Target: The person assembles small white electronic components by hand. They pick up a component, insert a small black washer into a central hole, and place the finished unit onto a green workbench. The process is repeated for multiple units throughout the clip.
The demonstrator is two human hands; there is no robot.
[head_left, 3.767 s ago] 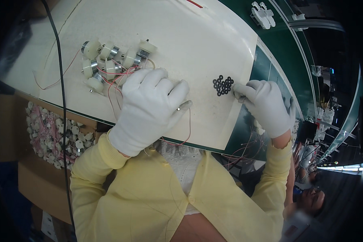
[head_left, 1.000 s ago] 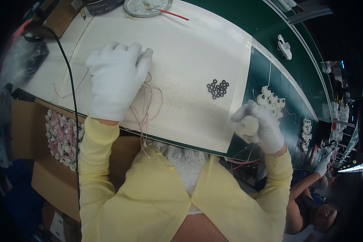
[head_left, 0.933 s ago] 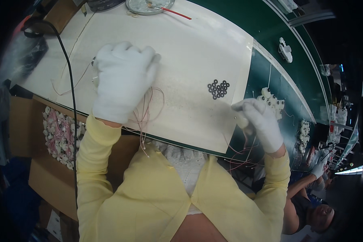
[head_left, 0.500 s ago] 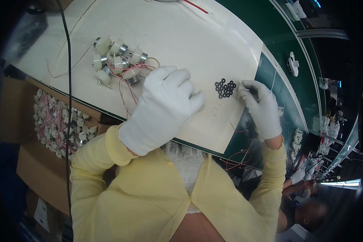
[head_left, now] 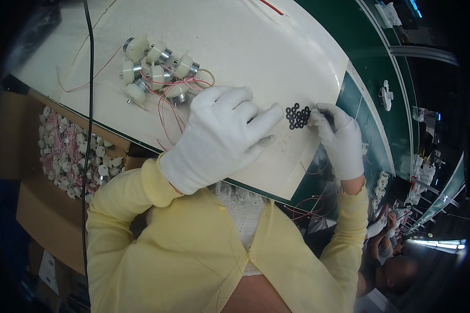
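Both of my hands wear white gloves over a white worktop. My left hand (head_left: 222, 133) reaches across the middle, its thumb and index finger apart and pointing toward a cluster of small black rings (head_left: 298, 117). Nothing shows between those two fingertips. At the right edge of the cluster is my right hand (head_left: 340, 136), fingers bent and tips pinched together; whatever they may hold is too small to make out. Beyond my left hand lies a group of small motors (head_left: 159, 75), cream and silver, with thin red and white wires trailing toward me.
A cardboard box (head_left: 52, 224) full of similar wired parts (head_left: 78, 151) stands at the left, below the worktop (head_left: 266, 57). A black cable (head_left: 90, 104) hangs down across the left side. Loose red wires (head_left: 310, 206) lie right of the worktop's near corner. Another person (head_left: 389, 271) sits at the lower right.
My left hand has shifted slightly right, and its index finger and thumb have stretched out toward the black rings. My right hand stays pinched beside them.
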